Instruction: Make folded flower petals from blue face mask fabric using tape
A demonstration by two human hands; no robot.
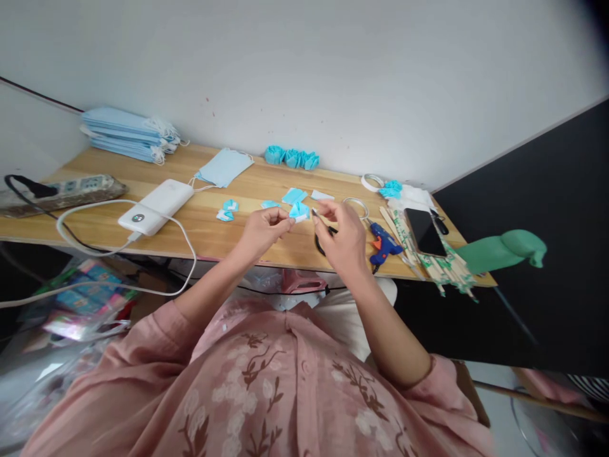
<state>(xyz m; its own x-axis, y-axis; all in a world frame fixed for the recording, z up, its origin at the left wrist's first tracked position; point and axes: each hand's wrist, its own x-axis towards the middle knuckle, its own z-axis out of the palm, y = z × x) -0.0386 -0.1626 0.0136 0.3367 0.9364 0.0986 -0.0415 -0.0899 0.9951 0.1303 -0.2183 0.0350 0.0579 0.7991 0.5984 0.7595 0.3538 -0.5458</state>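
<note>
My left hand [270, 230] pinches a small folded blue piece with a white strip [299, 212] just above the table. Close by on the right, my right hand [343, 236] has its thumb and fingers closed around a small dark-tipped thing [314, 213], too small to name. Black loop handles [320, 244], perhaps of scissors, lie partly hidden beneath the right hand. Behind the hands are a flat blue piece [294, 195] and a white strip [322, 195]. Two small folded blue pieces [228, 211] lie left of my left hand.
Blue rosettes [291, 157] line the wall. A blue glue gun [383, 244], phone [425, 232] and wrapped chopsticks [445, 270] lie right, near a tape roll [372, 183]. Leftward are a mask stack [126, 133], power bank [156, 207] with looping cable and power strip [71, 190].
</note>
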